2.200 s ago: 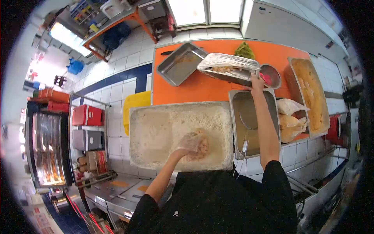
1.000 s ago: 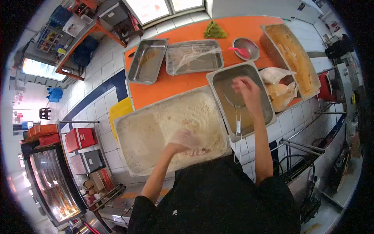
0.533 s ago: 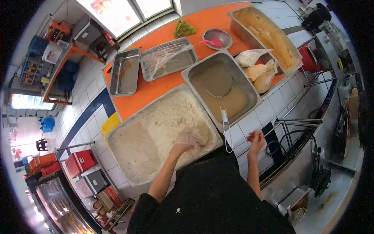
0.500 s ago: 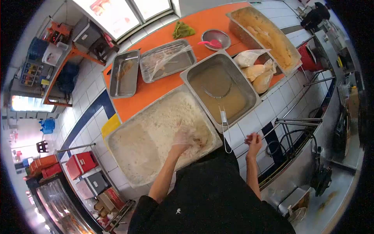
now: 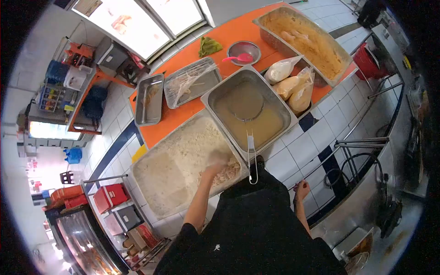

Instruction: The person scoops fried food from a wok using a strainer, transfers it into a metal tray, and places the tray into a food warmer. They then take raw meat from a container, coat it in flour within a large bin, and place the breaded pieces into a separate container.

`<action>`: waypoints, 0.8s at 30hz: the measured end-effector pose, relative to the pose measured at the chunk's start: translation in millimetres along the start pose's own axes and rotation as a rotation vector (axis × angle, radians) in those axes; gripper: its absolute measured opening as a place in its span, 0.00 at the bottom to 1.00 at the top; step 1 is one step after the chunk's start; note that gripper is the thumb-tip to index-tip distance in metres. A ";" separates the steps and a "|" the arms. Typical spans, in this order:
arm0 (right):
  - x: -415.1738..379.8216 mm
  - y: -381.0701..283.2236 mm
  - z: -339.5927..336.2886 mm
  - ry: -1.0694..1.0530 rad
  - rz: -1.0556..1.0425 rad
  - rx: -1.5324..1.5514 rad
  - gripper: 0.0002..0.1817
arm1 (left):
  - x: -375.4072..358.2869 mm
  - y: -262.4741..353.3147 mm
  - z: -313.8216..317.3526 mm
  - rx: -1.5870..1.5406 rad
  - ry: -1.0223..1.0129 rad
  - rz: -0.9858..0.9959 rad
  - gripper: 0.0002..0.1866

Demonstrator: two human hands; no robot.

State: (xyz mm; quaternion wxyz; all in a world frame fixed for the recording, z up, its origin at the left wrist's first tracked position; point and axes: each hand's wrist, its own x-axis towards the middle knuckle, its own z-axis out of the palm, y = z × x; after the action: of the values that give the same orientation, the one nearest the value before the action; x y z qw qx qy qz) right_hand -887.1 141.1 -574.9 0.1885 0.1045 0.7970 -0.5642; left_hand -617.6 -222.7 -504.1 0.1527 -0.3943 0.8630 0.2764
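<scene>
My left hand (image 5: 217, 163), in a clear plastic glove and blurred by motion, is over the right part of a metal tray of flour (image 5: 160, 178). Lumpy, flour-coated pieces (image 5: 228, 174) lie beside its fingers, near the tray's front edge. My right hand (image 5: 301, 189) hangs at my right side, over the floor, its fingers curled in and nothing visible in them. Adjoining the flour tray is a deep pan (image 5: 289, 120) of cloudy liquid. A wire strainer's handle (image 5: 251, 151) rests over its near rim, its round head in the liquid.
Farther back on the orange table (image 5: 243, 34) are two shallow trays, a bowl (image 5: 252, 47) with a pink spoon (image 5: 239, 58), a green cloth (image 5: 209, 46), bags of powder (image 5: 286, 86) and a long orange-yellow breading pan (image 5: 341, 73). Metal equipment (image 5: 362, 206) stands at right.
The view has shifted, moving the table slightly left. My left hand has moved over the flour, uncovering more coated pieces beside it. My right hand has lowered and its fingers are more curled.
</scene>
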 end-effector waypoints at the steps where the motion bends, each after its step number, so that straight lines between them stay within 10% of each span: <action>1: 7.4 5.1 -3.7 -0.004 0.049 -0.019 0.13 | -29.6 72.6 -64.5 0.294 -0.056 0.162 0.14; 5: 31.9 15.1 -12.0 -0.068 0.131 -0.017 0.13 | -53.4 100.3 -99.3 -0.388 -0.505 -0.353 0.21; 8: 54.2 26.2 -10.5 -0.103 0.137 -0.011 0.11 | -62.5 95.9 -86.8 0.125 -0.382 0.037 0.19; 11: 70.9 19.1 -0.2 -0.178 0.175 -0.010 0.10 | -47.2 41.5 -24.8 -0.119 -0.018 -0.113 0.19; 13: 72.0 7.9 12.2 -0.182 0.218 -0.042 0.10 | -43.9 39.7 -34.0 -0.228 0.635 0.031 0.16; 16: 76.6 2.3 20.4 -0.269 0.153 -0.035 0.12 | -88.5 81.4 -112.1 -0.071 0.010 -0.184 0.24; 20: 80.1 18.6 27.2 -0.343 0.199 -0.064 0.13 | -113.3 -3.2 -83.7 0.078 -0.113 -0.077 0.20; 22: 77.1 20.5 26.3 -0.361 0.225 -0.079 0.13 | -117.0 -32.9 -82.4 0.198 -0.145 -0.426 0.17; 24: 71.7 16.8 29.2 -0.350 0.231 -0.117 0.12 | -104.5 -141.6 40.3 0.051 0.050 -0.140 0.17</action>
State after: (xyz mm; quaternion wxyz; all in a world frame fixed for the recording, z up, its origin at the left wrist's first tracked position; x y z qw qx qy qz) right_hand -940.4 116.2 -627.8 0.3931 0.0847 0.7662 -0.5013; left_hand -440.3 -212.2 -536.5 0.1601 -0.4566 0.8435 0.2333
